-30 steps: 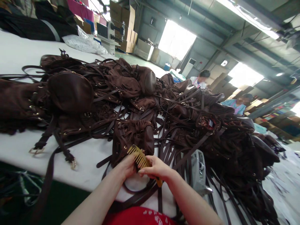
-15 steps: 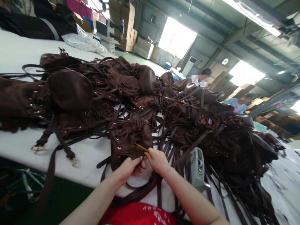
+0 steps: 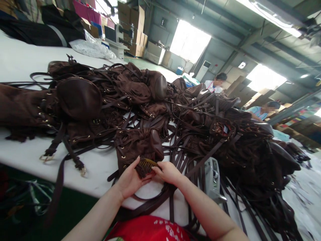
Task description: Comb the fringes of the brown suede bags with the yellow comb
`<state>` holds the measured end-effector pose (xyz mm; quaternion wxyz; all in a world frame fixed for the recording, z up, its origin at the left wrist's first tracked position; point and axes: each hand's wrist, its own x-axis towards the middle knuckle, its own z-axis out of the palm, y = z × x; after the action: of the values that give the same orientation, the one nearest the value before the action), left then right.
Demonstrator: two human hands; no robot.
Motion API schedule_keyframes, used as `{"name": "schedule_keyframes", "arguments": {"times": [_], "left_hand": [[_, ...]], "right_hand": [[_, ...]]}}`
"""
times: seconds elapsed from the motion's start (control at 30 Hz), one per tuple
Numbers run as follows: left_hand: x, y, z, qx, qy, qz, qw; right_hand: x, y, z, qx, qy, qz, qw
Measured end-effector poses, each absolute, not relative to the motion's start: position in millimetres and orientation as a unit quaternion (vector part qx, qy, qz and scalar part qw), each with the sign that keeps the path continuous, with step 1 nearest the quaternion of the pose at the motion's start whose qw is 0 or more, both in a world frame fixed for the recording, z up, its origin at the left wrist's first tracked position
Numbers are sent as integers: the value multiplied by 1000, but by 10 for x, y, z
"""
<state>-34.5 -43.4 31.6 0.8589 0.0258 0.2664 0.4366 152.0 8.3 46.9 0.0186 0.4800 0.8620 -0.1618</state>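
A dark brown bag [image 3: 136, 142] with fringe and gold eyelets lies on the table in front of me. My right hand [image 3: 167, 172] pinches the end of a yellowish-brown comb [image 3: 148, 162], whose teeth point down into the fringe. At the bag's near edge, my left hand [image 3: 131, 179] is spread, its thumb up against the bag and its outstretched fingers under the dark fringe [image 3: 144, 172]. The fringe rests across those fingers, between the thumb and the comb.
Several similar bags [image 3: 77, 98] are heaped across the white table [image 3: 100, 177], with straps trailing between them. A grey machine [image 3: 212, 177] stands right of my right hand among straps. Clear plastic wrap [image 3: 92, 47] lies at the back left. Two people [image 3: 263, 110] are beyond the heap.
My left hand has gone from gripping the fringe to spreading beneath it, thumb raised. The comb in my right hand has turned, so its teeth now show over the fringe.
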Motion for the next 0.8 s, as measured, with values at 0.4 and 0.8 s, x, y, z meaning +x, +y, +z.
{"name": "schedule_keyframes", "arguments": {"times": [0.4,0.8], "left_hand": [[-306,-381,273,55,323,420,846],[-169,-802,-14,239,436,396,772]], "right_hand": [[1575,-387,800,308,905,-269,118],[1451,766,870,553,740,-257,-285]]}}
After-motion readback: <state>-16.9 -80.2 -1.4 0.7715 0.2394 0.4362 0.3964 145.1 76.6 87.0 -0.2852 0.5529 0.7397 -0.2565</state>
